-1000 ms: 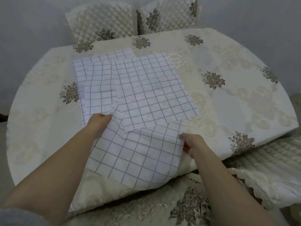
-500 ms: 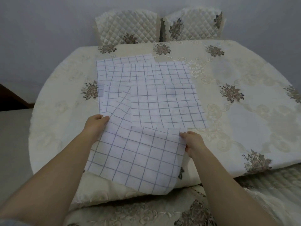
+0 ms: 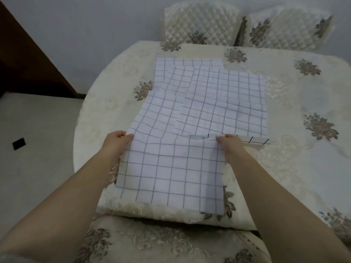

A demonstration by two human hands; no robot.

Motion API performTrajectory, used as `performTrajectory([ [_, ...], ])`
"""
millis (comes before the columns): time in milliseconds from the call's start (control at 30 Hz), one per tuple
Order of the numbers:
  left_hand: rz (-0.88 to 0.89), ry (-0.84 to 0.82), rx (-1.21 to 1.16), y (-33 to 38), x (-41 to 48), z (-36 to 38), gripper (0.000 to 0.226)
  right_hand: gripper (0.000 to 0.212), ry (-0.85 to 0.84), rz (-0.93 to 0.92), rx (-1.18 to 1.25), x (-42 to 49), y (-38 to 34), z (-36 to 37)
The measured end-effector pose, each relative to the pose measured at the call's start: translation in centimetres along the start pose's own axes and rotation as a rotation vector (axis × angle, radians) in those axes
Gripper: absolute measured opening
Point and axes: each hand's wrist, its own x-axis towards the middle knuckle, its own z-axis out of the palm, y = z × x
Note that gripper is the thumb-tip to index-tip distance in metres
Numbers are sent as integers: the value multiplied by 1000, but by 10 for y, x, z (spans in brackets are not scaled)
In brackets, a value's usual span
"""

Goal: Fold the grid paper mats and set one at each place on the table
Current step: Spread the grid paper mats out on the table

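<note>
Grid paper mats lie in a loose, overlapping pile (image 3: pixel 224 99) on the round worktop (image 3: pixel 296 103), which is covered with a cream flowered cloth. The nearest mat (image 3: pixel 171 168) is the one in hand: its far part rests on the pile, while its near part hangs past the worktop's edge toward the chair seat (image 3: pixel 152 242) below.

The left hand (image 3: pixel 115 143) pinches the mat's left edge, thumb on top and fingers beneath. The right hand (image 3: pixel 228 146) pinches the right edge near a corner, where the paper has buckled into a small ridge. A narrow strip of another sheet (image 3: pixel 254 140) pokes out just beside the right hand, and whether the fingers have caught it too cannot be told.

No mat appears folded or set at a place yet, so the job looks to be at its start. Several things could go wrong from here:

- Pulling this mat free may drag the sheets it touches, sliding the pile askew or off the worktop.
- If that strip is caught in the right pinch, two sheets would come up together.
- The paper is thin and limp; uneven pulling by the two hands could crease it off the grid lines or tear it at the pinch.
- The overhanging part has no support, so a loose grip would let it slip down onto the chair.
</note>
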Motion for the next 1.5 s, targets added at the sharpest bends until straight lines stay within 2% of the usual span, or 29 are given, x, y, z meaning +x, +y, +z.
performTrajectory([
  [67,-4,-7,2,-6,-1,-4,29,46,10,-3,-24,5,-6,6],
  [133,-17,-12,8,-11,-5,-5,24,20,6,-22,-90,9,-13,8],
  [167,-22,-13,10,-13,-7,-5,23,18,-3,-17,-99,10,-15,9],
  [200,-24,-13,8,-16,-8,-4,23,29,-14,-19,-105,13,-16,10],
  [267,-35,-14,7,-20,-12,-2,23,34,-21,-17,-136,16,-14,9],
  [333,-69,-28,7,-26,-13,-1,24,28,-43,4,-170,17,-8,5],
  [400,-113,-49,12,-29,-15,1,22,9,-53,20,-204,17,-2,1],
  [467,-124,-52,32,-30,-17,3,22,30,-54,44,-232,17,6,-3],
  [533,-112,-41,70,-29,-17,5,21,39,-51,40,-265,17,12,-7],
  [600,-89,-39,121,-27,-18,7,22,40,-39,34,-264,22,18,-11],
  [667,-72,-32,145,-26,-18,7,26,32,-27,40,-258,20,19,-15],
  [767,-55,39,174,-18,-18,7,20,22,-5,50,-179,6,13,-21],
  [900,68,179,229,-1,-21,7,25,42,7,88,-43,-7,6,-32],
  [967,142,197,207,12,-22,14,28,43,48,130,42,-10,5,-38],
  [1000,166,178,176,20,-21,21,28,40,77,148,133,-12,4,-40],
  [1100,154,65,40,46,-20,48,29,63,143,211,345,-12,4,-49],
  [1167,99,-22,-63,58,-17,69,33,67,180,228,414,-10,2,-57],
  [1333,33,-147,-53,83,2,110,38,57,264,206,497,1,-8,-82],
  [1500,-13,-136,-16,103,25,132,38,38,223,195,453,22,-16,-102],
])
